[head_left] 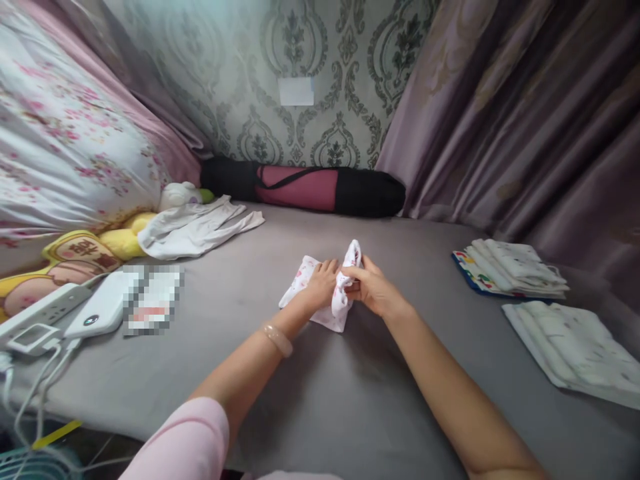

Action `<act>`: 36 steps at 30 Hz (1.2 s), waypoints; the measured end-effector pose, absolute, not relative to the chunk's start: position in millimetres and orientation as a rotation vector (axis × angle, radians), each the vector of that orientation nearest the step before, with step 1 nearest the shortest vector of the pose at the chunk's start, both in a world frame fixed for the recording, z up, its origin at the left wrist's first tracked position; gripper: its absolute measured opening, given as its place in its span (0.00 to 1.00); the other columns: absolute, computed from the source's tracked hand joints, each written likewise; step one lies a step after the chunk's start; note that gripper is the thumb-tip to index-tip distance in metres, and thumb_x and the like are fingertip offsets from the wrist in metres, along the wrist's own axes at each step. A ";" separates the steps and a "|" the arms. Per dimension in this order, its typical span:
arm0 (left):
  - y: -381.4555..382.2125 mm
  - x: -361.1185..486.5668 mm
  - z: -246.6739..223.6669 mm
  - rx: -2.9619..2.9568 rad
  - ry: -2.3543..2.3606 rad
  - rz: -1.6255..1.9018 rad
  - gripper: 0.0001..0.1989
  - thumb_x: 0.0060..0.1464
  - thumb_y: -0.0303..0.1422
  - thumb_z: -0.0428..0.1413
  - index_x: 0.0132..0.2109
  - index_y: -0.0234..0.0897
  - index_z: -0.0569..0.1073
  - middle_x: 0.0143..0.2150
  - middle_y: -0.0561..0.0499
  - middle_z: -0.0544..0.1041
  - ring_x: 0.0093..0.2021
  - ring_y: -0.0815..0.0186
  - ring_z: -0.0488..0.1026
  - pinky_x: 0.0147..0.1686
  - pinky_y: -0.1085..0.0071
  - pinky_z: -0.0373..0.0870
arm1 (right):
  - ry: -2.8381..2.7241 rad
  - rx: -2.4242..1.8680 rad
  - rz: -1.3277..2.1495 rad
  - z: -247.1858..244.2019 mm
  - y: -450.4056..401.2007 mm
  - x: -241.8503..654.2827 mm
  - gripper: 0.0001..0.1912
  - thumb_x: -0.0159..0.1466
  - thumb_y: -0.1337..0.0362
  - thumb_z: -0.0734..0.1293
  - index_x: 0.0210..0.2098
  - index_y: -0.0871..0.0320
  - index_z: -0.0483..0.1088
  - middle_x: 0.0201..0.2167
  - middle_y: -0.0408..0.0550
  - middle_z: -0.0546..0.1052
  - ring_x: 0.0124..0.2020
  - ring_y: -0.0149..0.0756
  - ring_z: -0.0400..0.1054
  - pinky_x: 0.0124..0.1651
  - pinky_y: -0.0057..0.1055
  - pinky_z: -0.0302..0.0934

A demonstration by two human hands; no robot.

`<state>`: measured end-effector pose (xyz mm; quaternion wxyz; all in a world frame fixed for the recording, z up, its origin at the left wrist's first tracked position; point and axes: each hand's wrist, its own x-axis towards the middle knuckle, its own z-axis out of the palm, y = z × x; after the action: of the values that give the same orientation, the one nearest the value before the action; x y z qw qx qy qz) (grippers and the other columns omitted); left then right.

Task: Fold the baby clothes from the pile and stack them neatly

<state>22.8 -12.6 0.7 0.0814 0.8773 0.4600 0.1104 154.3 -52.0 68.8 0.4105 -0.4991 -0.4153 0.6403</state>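
A small white cloth with pink print (330, 319) lies on the grey sheet in front of me, its right part lifted and bunched. My left hand (321, 283) rests on the cloth's middle, palm down, fingers reaching forward over it; whether they grip any fabric is hard to tell. On the right side, my right hand (371, 283) pinches the raised fold between thumb and fingers, so that it stands up off the sheet. The two hands are close together.
Folded white cloths (520, 263) and another folded stack (575, 340) lie at the right. At the left are a white garment (195, 230), a power bank (105, 307), a power strip (45, 310) with cables, and plush toys. A long black and red bag (300, 187) lies along the wall.
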 end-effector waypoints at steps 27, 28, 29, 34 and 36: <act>-66.9 -83.4 -23.7 1.792 1.793 0.935 0.23 0.57 0.51 0.50 0.30 0.38 0.79 0.43 0.44 0.76 0.48 0.56 0.70 0.53 0.58 0.65 | -1.582 -1.546 1.251 17.3 -9.9 92.8 0.25 0.69 0.55 0.57 0.62 0.59 0.57 0.34 0.52 0.79 0.27 0.36 0.75 0.32 0.34 0.72; -68.4 -83.2 -24.6 1.792 1.810 0.939 0.21 0.54 0.51 0.53 0.31 0.38 0.78 0.45 0.44 0.76 0.50 0.55 0.69 0.55 0.56 0.64 | -1.669 -1.534 1.097 18.1 -6.6 101.8 0.20 0.69 0.57 0.57 0.57 0.58 0.64 0.37 0.52 0.79 0.31 0.37 0.76 0.37 0.35 0.72; -69.6 -83.1 -25.4 1.790 1.822 0.936 0.20 0.53 0.51 0.55 0.31 0.38 0.78 0.46 0.44 0.75 0.51 0.54 0.68 0.55 0.55 0.63 | -1.782 -1.493 0.935 18.3 -3.2 110.8 0.18 0.69 0.58 0.56 0.53 0.56 0.68 0.40 0.52 0.79 0.38 0.38 0.76 0.45 0.37 0.70; -69.6 -84.0 -28.6 1.781 1.805 0.929 0.18 0.55 0.48 0.54 0.31 0.38 0.78 0.47 0.44 0.74 0.51 0.55 0.68 0.56 0.55 0.63 | -2.439 -1.127 0.511 15.2 9.0 138.4 0.22 0.70 0.60 0.53 0.59 0.54 0.67 0.64 0.48 0.65 0.67 0.41 0.52 0.69 0.45 0.42; -68.1 -84.4 -30.4 1.779 1.802 0.940 0.19 0.56 0.48 0.53 0.30 0.38 0.78 0.46 0.44 0.74 0.50 0.56 0.68 0.56 0.55 0.63 | -2.618 -1.069 0.468 13.5 13.3 138.5 0.25 0.70 0.58 0.52 0.64 0.53 0.61 0.68 0.46 0.57 0.70 0.40 0.43 0.70 0.47 0.34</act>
<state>-84.4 -68.1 -30.4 0.2184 0.6428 0.6510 0.3395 138.5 13.3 13.5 0.1371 -0.3694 -0.9048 0.1617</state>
